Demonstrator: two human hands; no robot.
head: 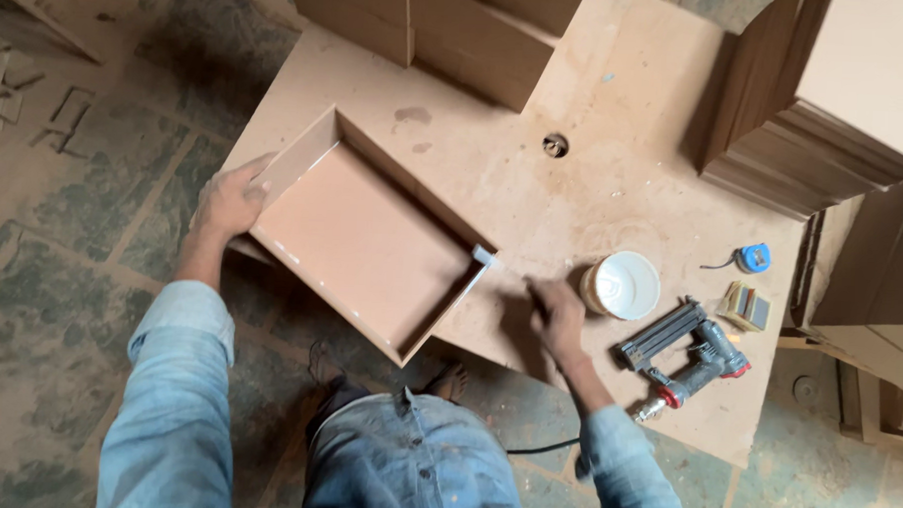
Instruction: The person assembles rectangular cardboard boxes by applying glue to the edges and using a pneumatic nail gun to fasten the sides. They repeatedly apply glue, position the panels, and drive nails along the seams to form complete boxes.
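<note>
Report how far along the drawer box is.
Done: the shallow brown board drawer box has its base and walls joined. In hand: the left hand grips its far corner, while the right hand rests on the dusty board worktop. The grey-and-red nail gun lies idle.

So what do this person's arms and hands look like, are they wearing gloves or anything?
No gloves: both hands are bare. The left hand and right hand come out of long sleeves of faded light-blue denim, a buttoned shirt. The left sleeve and right sleeve end at the forearm, a little above the wrists. No watch, rings or markings show.
</note>
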